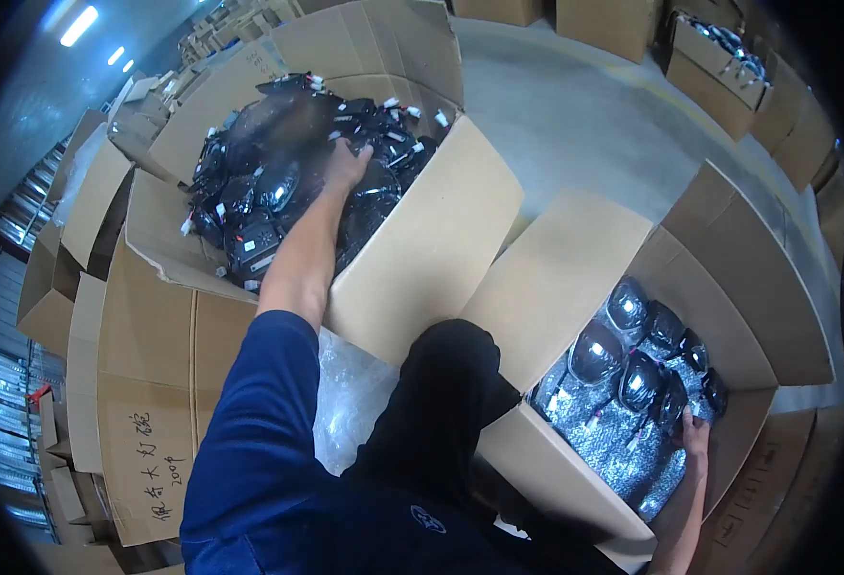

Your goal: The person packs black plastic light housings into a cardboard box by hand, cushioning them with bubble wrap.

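Note:
My left hand reaches into the large carton at the upper left. Its fingers are partly hidden, bent at the edge of a dark, glossy wrapped part that is partly smeared. Around it lie heaped black parts in clear plastic, several with white connectors. In the lower right carton, my right hand closes on a rounded black shell. More black domed shells in clear bags sit beside it, on a layer of silvery bubble wrap.
Crumpled clear plastic lies between the cartons, beside my dark-trousered leg. A brown carton with handwriting stands at the left. Farther off, an open carton of dark parts stands on the grey floor.

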Motion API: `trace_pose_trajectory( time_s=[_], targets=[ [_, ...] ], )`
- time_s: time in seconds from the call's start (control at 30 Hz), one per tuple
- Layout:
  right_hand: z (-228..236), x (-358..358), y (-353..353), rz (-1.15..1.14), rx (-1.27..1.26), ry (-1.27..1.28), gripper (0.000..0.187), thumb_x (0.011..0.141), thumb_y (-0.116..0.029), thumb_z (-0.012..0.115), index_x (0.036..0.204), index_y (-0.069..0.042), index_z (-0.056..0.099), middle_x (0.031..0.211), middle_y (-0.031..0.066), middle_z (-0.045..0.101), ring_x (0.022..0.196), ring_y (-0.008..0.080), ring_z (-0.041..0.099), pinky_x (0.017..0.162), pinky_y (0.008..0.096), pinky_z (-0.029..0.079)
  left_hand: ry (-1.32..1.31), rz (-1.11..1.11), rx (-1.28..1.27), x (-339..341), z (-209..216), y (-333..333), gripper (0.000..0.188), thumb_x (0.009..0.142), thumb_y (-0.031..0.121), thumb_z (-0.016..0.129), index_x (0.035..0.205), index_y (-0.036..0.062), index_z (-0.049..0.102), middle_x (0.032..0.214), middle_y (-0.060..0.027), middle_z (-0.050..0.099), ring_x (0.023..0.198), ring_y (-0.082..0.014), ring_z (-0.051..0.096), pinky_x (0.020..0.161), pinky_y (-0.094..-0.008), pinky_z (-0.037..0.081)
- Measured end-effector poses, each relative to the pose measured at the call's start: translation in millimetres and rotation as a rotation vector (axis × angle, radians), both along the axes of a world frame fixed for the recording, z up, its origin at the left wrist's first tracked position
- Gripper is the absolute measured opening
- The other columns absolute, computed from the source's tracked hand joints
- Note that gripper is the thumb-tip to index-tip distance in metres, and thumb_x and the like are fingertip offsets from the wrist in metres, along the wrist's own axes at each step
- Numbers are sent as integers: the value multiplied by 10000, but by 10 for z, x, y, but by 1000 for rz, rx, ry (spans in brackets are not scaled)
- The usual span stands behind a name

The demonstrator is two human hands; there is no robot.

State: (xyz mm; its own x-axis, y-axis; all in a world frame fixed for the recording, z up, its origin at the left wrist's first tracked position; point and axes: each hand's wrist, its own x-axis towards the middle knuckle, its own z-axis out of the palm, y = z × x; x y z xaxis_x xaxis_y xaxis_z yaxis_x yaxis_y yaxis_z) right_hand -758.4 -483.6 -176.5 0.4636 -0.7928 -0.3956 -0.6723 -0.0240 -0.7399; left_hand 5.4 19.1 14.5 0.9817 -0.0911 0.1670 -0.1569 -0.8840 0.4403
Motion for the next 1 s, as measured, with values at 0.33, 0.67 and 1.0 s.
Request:
trace_pose_trajectory(
  time_s=[0.33,0.67,1.0],
  targets=[
    [256,222,-235,83,6,219,530,983,-455,646,906,66,704,747,130,687,621,226,693,546,388,553,-713,-247,-51,-178,626,17,305,959,288,711,975,-11,769,845,-78,742,780,-142,649,769,-311,520],
    [2807,1333,1099,154,-770,-596,395,961,-213,696,1295,-10,643,1216,155,676,1114,245,662,973,363,525,688,-991,-1114,-2423,1883,-1532,182,1027,253,642,1007,72,657,753,-2,647,638,-103,623,618,-252,519],
    [2579,1022,793,153,-288,-632,643,908,-289,791,1398,28,520,1204,122,669,1099,176,646,980,322,527,1505,-724,-982,-3966,527,-2660,395,979,360,703,1203,38,658,672,26,593,549,-101,568,498,-263,485]
  ],
)
